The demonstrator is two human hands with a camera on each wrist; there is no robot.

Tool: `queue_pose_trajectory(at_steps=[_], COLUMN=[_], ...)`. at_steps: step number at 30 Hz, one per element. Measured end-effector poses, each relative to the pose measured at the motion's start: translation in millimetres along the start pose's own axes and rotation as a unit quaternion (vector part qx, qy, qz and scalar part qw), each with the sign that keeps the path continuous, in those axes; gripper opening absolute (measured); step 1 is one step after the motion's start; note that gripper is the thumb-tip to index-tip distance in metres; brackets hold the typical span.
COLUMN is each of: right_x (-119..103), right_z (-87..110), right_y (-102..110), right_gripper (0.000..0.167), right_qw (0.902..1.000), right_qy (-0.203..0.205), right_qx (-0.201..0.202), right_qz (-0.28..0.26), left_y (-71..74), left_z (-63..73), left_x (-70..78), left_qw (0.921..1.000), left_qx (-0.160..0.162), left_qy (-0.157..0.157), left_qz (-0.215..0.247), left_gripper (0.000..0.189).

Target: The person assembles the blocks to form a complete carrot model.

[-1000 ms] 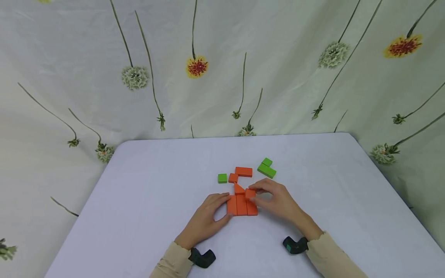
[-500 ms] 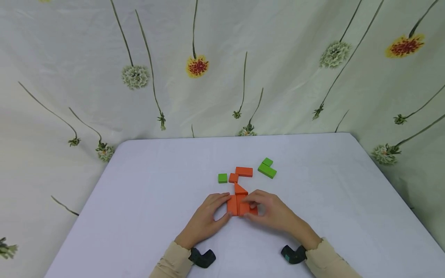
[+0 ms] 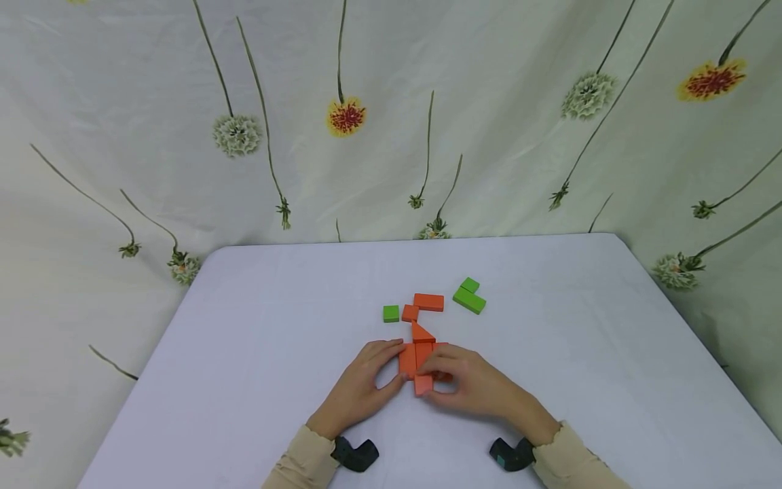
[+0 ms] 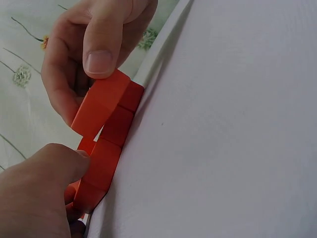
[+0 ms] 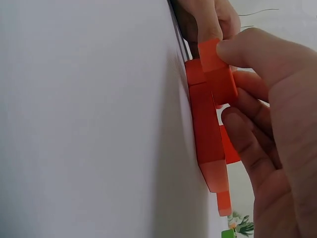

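Three flat orange blocks stand side by side on the table [image 3: 244, 380]. My left hand [image 3: 360, 387] grips the left block [image 3: 407, 360], thumb at its near end and fingers at its far end. An orange triangular block [image 3: 421, 333] lies at the far end of the row. My right hand [image 3: 482, 382] pinches a small orange block [image 3: 423, 386] between thumb and fingers, at the near edge of the middle block. In the left wrist view this small block [image 4: 101, 104] is tilted and held above the row. My right fingers partly hide the right-hand block [image 3: 444, 377].
Beyond the triangle lie a small orange block [image 3: 411, 312] and a longer orange one [image 3: 429, 302]. A green square block [image 3: 391, 314] is to their left. To the right are a long green block [image 3: 468, 301] and a small green one [image 3: 470, 284]. Flowered cloth [image 3: 379, 176] hangs behind.
My right hand has carried the small orange block from beside the triangle, over the row, towards me and slightly left to its near edge. The left hand stays in place.
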State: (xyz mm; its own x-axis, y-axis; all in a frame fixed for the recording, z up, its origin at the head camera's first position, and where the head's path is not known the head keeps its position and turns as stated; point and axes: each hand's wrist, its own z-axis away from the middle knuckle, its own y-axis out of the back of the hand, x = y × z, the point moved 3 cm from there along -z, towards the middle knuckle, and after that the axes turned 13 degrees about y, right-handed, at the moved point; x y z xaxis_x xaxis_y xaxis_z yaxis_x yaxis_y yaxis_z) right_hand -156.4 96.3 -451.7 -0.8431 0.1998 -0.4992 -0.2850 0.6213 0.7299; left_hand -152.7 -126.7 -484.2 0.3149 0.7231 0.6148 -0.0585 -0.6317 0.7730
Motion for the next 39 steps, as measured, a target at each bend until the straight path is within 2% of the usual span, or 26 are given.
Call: queue_pose_trajectory(at_steps=[9, 28, 31, 39], right_x=[1, 3, 1, 6], right_z=[-0.4, -1.3, -3.9, -17.2], right_y=[-7, -7, -2, 17], right_gripper=[0.027, 0.027, 0.024, 0.023], right_qw=[0.998, 0.996, 0.9968, 0.9954], right_qy=[0.041, 0.06, 0.048, -0.03], right_qx=[-0.007, -0.006, 0.0, 0.029], right_qz=[0.049, 0.066, 0.064, 0.086], left_y=[0.2, -0.2, 0.7, 1.6], left_z=[0.7, 0.0, 0.2, -0.1], left_x=[-0.1, 0.1, 0.4, 1.5], left_qw=[1.0, 0.9999, 1.0, 0.9999], left_qx=[-0.001, -0.001, -0.001, -0.007], left_qy=[0.005, 0.01, 0.009, 0.013], left_qz=[-0.002, -0.007, -0.003, -0.004], left_gripper=[0.054, 0.055, 0.055, 0.055])
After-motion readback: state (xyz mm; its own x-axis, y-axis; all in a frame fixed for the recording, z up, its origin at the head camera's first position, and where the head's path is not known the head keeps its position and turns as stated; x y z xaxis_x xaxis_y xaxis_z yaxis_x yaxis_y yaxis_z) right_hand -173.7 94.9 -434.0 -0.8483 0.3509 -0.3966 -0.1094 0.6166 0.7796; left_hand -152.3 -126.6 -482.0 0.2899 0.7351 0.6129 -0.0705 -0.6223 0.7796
